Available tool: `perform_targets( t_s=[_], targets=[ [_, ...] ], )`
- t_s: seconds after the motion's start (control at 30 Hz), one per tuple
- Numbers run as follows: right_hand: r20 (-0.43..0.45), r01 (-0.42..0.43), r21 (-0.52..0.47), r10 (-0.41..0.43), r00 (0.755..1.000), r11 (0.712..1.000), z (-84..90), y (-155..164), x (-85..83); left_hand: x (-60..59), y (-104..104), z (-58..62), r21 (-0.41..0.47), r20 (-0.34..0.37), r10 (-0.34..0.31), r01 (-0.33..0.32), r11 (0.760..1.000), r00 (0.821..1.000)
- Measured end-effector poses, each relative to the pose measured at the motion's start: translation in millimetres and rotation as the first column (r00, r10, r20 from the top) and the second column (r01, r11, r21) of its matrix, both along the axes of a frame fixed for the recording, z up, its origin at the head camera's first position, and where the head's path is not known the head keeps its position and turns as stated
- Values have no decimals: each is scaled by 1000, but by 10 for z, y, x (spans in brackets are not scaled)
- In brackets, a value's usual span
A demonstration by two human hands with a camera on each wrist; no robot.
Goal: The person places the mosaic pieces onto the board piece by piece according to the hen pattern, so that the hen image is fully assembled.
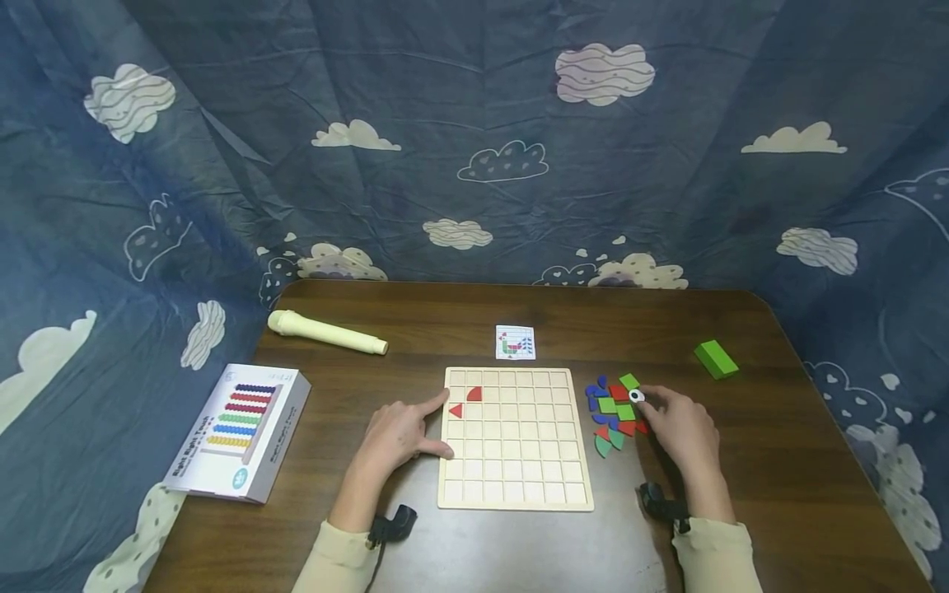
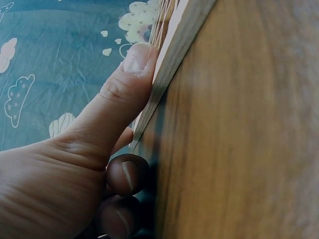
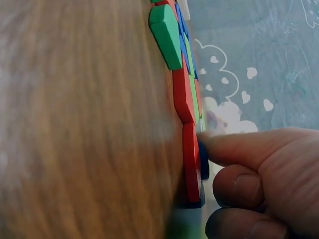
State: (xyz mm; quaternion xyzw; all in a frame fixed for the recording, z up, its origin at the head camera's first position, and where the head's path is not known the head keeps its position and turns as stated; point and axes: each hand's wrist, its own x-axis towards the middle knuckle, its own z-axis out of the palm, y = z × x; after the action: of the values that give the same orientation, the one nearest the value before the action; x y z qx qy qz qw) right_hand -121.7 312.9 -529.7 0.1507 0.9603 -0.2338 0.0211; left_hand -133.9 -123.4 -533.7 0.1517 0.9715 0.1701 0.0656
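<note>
Wooden board (image 1: 512, 450) touching left hand (image 1: 395, 431), left of right hand (image 1: 680, 428).

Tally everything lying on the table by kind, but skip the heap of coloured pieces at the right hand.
Grid board: 1
Red quarter-circle on the board: 1
Red triangle on the board: 1
Picture card: 1
Box: 1
Cream stick: 1
Separate green block: 1
Total: 7

board (image 2: 172, 55), left wrist view: cropped | 2 sleeves (image 1: 337, 560) (image 1: 715, 556), head view: cropped
</note>
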Motion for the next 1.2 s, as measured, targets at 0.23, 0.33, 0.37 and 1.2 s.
perform_targets(
  t_s=[0.23,0.33,0.37,1.2],
  targets=[
    [-2,1,-5,-1,1000,1000,0,10,-25,-1,10,15,-3,16,2,-2,1000,1000],
    [-11,7,12,-7,1000,1000,6,2,-27,3,10,16,-7,18,0,0,1000,1000],
    [-22,4,21,-4,1000,1000,16,-2,-21,3,10,14,-8,17,-3,3,1000,1000],
    [-265,-291,108,310,913,951,577,-1415,-69,7,-2,14,-33,-40,-28,27,999,999]
  ],
)
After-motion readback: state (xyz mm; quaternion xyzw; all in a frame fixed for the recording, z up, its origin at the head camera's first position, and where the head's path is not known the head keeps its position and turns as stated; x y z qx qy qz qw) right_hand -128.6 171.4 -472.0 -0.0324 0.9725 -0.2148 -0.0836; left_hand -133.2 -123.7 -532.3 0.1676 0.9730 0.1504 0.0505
